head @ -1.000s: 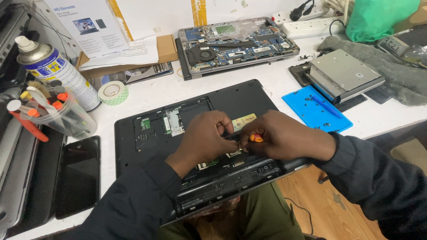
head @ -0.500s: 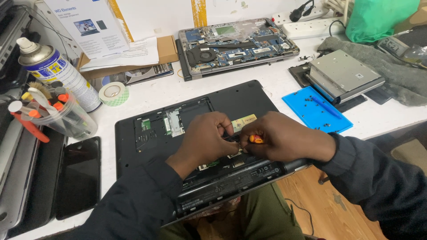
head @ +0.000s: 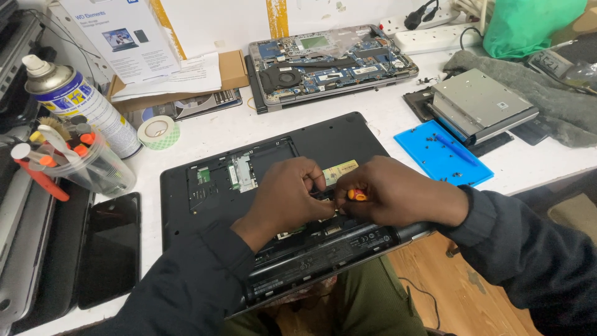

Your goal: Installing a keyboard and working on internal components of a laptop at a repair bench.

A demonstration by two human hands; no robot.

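Observation:
A black laptop (head: 205,205) lies upside down on the white table, its bottom cover off and its near edge hanging over my lap. My left hand (head: 289,196) rests on the open bay in the middle, fingers curled against the parts there. My right hand (head: 398,193) is closed around a small screwdriver with an orange handle (head: 356,195), its tip hidden between both hands. A yellowish label (head: 341,169) shows just beyond my fingers.
A second opened laptop (head: 329,59) sits at the back. A blue screw mat (head: 438,155) and a silver optical drive (head: 482,106) lie right. On the left stand a spray can (head: 78,102), a tub of tools (head: 93,162), a tape roll (head: 158,132) and a dark phone (head: 111,246).

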